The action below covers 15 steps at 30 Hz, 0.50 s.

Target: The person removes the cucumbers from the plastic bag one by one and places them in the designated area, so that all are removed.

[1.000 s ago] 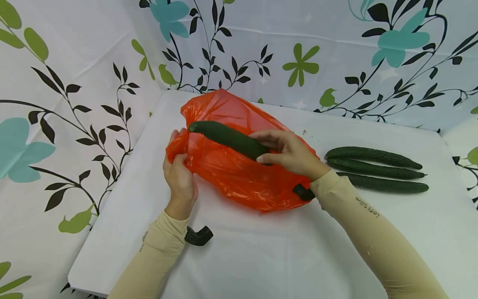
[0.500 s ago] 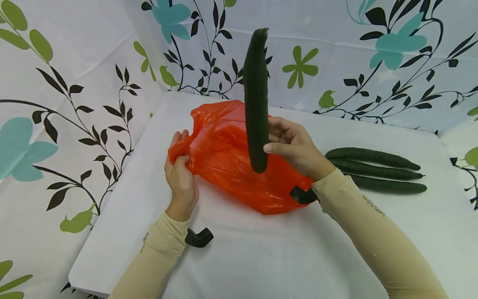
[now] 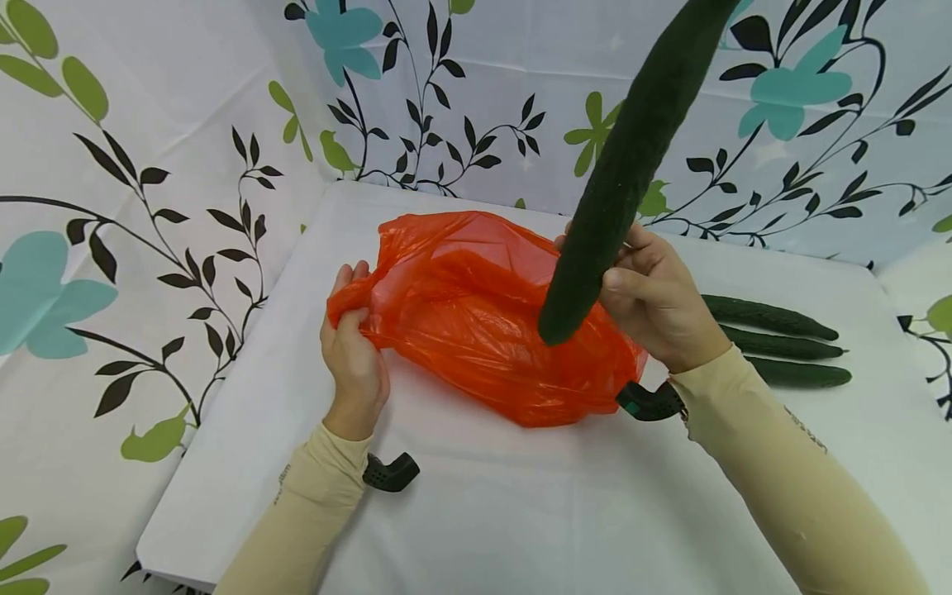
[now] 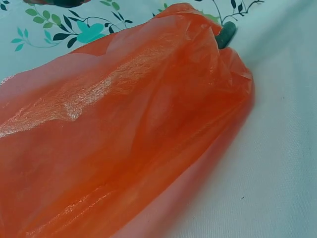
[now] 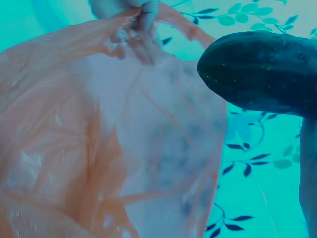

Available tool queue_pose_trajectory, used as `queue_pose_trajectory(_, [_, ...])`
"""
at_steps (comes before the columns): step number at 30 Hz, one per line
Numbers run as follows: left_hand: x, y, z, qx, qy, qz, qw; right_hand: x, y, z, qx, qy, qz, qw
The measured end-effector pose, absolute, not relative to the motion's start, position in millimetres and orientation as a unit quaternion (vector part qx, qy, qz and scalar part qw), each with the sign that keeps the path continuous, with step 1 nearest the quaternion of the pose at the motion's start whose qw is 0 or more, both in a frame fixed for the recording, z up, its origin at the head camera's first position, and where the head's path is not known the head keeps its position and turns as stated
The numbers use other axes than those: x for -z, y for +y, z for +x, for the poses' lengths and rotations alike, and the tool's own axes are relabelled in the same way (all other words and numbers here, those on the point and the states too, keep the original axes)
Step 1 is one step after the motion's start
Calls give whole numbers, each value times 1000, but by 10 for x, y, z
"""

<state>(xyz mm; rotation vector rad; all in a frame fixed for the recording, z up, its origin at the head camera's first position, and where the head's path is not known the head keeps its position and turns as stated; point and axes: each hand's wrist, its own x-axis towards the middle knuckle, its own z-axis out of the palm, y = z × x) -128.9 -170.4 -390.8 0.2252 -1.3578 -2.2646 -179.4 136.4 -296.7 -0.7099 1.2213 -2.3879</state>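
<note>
My right hand (image 3: 654, 293) grips a long dark green cucumber (image 3: 621, 173) near its lower end. The cucumber is raised above the table and leans up to the right, its top cut off by the frame edge. In the right wrist view its rounded end (image 5: 257, 72) shows close up. My left hand (image 3: 353, 355) pinches the gathered left edge of a thin orange plastic bag (image 3: 461, 330), fingers partly behind the film. The bag lies loosely spread on the table, and what it may contain is hidden. In the left wrist view the bag (image 4: 124, 114) fills most of the picture.
Three more cucumbers (image 3: 799, 349) lie side by side on the right of the white table (image 3: 476, 512), partly behind my right wrist. A floral-patterned cloth (image 3: 186, 99) hangs behind and to the left. A dark camera mount (image 3: 392, 473) sits at my left wrist.
The cucumber in my right hand has swung from lying across the bag to upright, then moved right and nearer the camera, leaning right. My left hand keeps its hold on the bag.
</note>
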Motion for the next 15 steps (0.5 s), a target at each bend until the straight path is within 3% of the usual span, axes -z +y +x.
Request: queue_pose_trajectory(15, [3913,-1737,-1260,828,-493,108,243,2863,2175,-1651,869,420,-235,117])
